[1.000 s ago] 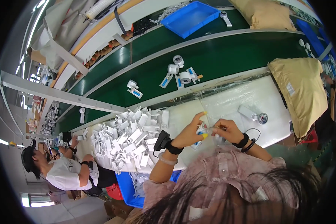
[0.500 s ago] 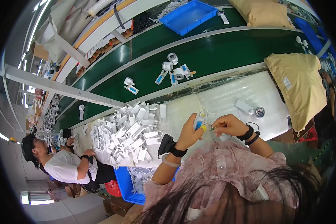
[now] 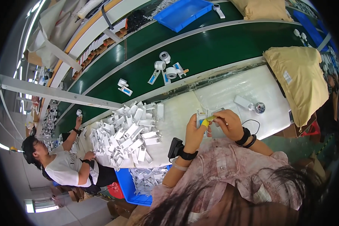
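Near the front of the work table, my left hand (image 3: 194, 134) is closed around a white plastic housing (image 3: 200, 114) with a blue patch inside. Something yellow covers the tip of my left thumb. Right beside it, my right hand (image 3: 230, 125) pinches at the housing, with a yellow-green bit showing at its fingertips. What these fingers grip is too small to make out. Beyond my right hand lies a white handled device (image 3: 246, 101) with a round dial end (image 3: 260, 108). To the left of my hands spreads a large heap of white housings (image 3: 128, 132).
A green conveyor belt (image 3: 109, 81) crosses behind the table, carrying several white devices (image 3: 171, 72) and a blue tray (image 3: 180, 16). A brown paper sack (image 3: 299, 84) stands at the right. Below the heap sits a blue bin (image 3: 126, 188). Another person (image 3: 64, 165) works at the left.
My right hand has turned and come in closer against the housing; my left hand has shifted slightly. The other person's arm has stretched out to a white device on the belt.
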`<state>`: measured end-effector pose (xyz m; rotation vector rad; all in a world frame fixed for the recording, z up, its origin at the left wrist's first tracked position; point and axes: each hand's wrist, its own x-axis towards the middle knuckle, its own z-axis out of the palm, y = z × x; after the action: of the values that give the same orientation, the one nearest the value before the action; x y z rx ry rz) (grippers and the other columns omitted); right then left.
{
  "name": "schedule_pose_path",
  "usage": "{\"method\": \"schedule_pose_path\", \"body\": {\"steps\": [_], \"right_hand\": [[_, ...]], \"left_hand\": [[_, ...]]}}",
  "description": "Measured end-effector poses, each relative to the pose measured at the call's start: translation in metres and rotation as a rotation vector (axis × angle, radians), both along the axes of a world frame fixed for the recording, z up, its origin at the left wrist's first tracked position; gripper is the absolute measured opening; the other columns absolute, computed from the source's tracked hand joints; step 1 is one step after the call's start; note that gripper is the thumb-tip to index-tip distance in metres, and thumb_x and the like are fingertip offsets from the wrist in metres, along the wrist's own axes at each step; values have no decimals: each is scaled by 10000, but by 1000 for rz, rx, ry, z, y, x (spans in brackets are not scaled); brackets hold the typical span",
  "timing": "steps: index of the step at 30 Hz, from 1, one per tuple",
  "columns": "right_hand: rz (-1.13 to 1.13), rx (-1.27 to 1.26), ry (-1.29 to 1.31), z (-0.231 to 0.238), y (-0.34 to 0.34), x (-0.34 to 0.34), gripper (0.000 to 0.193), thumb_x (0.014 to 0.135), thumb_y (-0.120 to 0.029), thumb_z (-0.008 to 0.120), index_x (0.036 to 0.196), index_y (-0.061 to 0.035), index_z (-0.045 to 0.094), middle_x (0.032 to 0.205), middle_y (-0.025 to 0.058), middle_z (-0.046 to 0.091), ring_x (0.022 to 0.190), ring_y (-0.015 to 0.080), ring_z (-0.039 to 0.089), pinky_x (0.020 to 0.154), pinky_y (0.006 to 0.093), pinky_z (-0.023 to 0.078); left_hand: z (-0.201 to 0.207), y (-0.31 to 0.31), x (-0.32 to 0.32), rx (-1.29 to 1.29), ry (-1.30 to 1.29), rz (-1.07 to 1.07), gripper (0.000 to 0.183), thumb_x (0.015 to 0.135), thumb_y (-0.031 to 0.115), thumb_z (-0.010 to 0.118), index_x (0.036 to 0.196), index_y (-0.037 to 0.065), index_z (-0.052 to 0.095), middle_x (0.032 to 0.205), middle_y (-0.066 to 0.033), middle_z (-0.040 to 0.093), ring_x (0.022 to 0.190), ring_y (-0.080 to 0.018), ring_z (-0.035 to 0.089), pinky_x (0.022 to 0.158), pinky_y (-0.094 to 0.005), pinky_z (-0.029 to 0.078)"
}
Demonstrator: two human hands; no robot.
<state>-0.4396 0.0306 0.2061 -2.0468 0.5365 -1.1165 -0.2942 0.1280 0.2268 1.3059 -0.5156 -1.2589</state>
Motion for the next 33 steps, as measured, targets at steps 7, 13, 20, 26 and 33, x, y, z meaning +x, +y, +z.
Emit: {"method": "schedule_pose_path", "body": {"steps": [7, 13, 20, 26, 33], "right_hand": [[89, -59, -60, 3, -4, -3, 177, 774, -11, 710, 931, -67, 653, 878, 69, 674, 776, 260, 614, 690, 352, 478], [37, -78, -40, 6, -3, -1, 198, 730, -5, 734, 898, -77, 659, 869, 56, 668, 800, 263, 602, 732, 356, 468], [12, -124, -59, 12, -3, 0, 237, 695, -11, 762, 900, -85, 666, 879, 43, 661, 790, 253, 574, 737, 346, 452], [27, -150, -70, 11, -4, 0, 238, 673, 25, 762, 881, -66, 692, 873, 57, 628, 800, 256, 560, 717, 350, 455], [13, -148, -64, 7, -5, 1, 247, 673, -23, 777, 893, -92, 690, 855, 32, 621, 797, 249, 548, 735, 349, 440]], "left_hand": [[-1, 0, -6, -51, -60, -26, 270, 906, -24, 457, 1174, 1, 482, 948, -85, 613, 752, -142, 606, 621, -303, 578], [4, 4, -12, -95, -114, -10, 295, 912, -26, 455, 1205, 12, 465, 978, -55, 582, 784, -116, 590, 664, -281, 562], [2, 7, -11, -97, -277, -81, 288, 913, -14, 470, 1200, 8, 461, 989, -51, 584, 804, -102, 591, 701, -266, 545], [-2, 9, -11, -114, -360, -95, 278, 909, -8, 488, 1186, 1, 468, 983, -52, 590, 810, -102, 595, 721, -264, 538], [-2, 10, -13, -138, -296, -74, 300, 896, 13, 502, 1194, -9, 482, 941, -59, 599, 782, -105, 562, 681, -251, 489]]}}
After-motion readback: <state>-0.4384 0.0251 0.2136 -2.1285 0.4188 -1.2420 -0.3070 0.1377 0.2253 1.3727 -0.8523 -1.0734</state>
